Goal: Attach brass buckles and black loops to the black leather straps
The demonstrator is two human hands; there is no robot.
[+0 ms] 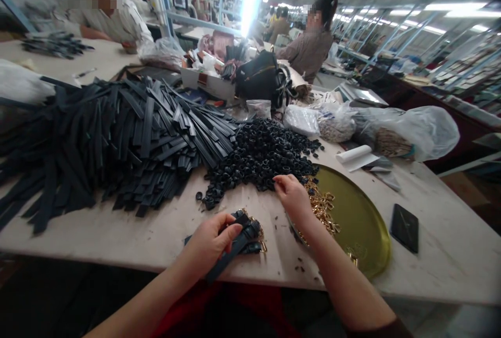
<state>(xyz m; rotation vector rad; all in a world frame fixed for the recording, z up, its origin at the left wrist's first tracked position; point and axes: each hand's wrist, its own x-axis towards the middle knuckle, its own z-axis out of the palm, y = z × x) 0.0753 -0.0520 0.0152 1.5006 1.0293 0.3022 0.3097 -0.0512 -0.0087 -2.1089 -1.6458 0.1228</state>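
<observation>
Near the table's front edge, my left hand (215, 236) is closed on a dark strap (224, 265), beside a small bunch of straps with gold buckles (254, 233). My right hand (289, 192) reaches to the front edge of a heap of small black loops (262, 150). Its fingertips are pinched together, and whatever they hold is too small to make out. Gold buckles (323, 205) lie on a round golden tray (364, 213), partly behind my right forearm. A large pile of dark strips (129, 129) covers the left side of the table.
A phone (404, 227) lies right of the tray. Behind the loops stand a black bag (258, 77) and plastic-wrapped bundles (395, 129). A roll of white paper (356, 156) lies behind the tray. One person (105, 20) sits across at the left, another (313, 40) farther back.
</observation>
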